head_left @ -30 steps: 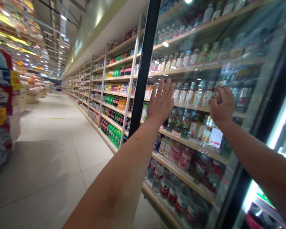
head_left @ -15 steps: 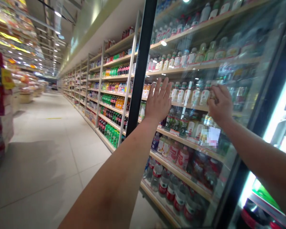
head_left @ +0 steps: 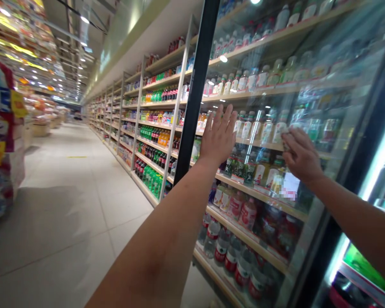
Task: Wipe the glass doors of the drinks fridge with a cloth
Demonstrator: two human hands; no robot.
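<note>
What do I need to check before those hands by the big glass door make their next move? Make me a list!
1. Left hand open: ok, its fingers are spread, pointing up in front of the glass door.
2. Right hand free of things: cannot tell, its fingers are bent and blurry.
3. Fingers away from the black frame on the left: ok, both hands are over the glass.
4. Pink bottles seen through the glass standing up: ok.
5. Glass easy to see through everywhere: not ok, reflections blur parts of it.
</note>
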